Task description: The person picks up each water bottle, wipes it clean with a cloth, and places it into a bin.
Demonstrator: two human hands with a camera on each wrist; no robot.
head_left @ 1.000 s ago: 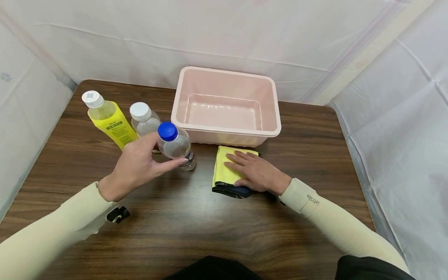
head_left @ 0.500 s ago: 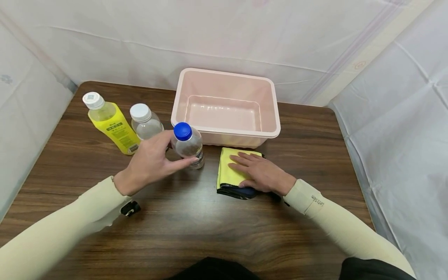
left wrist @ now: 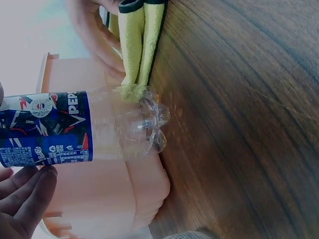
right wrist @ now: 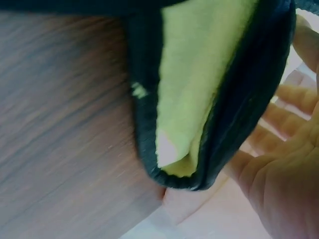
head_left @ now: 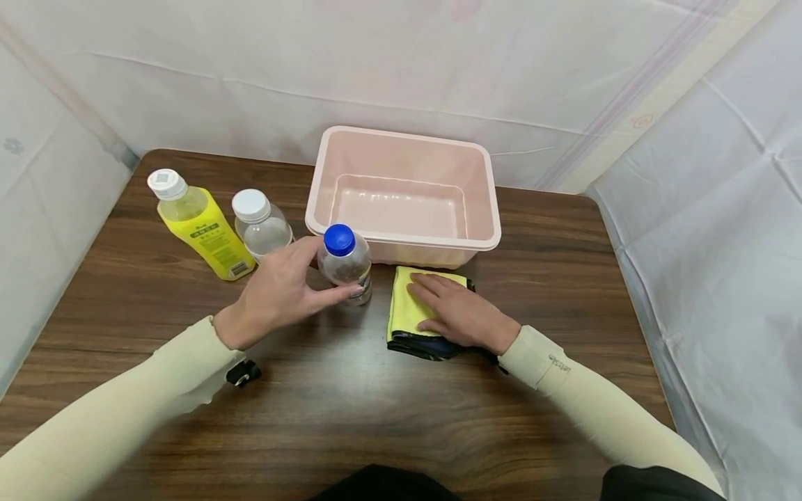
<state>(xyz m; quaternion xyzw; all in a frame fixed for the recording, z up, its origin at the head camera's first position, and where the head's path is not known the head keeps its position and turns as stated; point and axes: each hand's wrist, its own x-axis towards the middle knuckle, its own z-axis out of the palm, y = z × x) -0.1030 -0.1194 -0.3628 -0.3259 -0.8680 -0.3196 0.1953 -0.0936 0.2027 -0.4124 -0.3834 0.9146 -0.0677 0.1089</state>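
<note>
My left hand (head_left: 278, 289) grips a clear plastic bottle (head_left: 344, 268) with a blue cap, thumb on one side and fingers on the other. Its dark blue Pepsi label (left wrist: 50, 127) shows in the left wrist view. The bottle is upright in front of the pink bin; whether its base touches the table I cannot tell. To its right, my right hand (head_left: 460, 309) lies flat on a folded yellow cloth (head_left: 409, 306) with black edging, its fingers stretched out. From the side, the right wrist view shows the cloth's layered folds (right wrist: 194, 94).
A pink plastic bin (head_left: 401, 243) stands behind the cloth, nothing visible inside it. At the left are a clear bottle with a white cap (head_left: 251, 205) and a yellow-labelled bottle (head_left: 203, 233). White sheeting (head_left: 401, 62) surrounds the dark wooden table (head_left: 351, 417).
My left hand has carried the blue-capped bottle rightward, away from the white-capped bottle and nearer the cloth. The right hand stays on the cloth, with only slight shifts in view.
</note>
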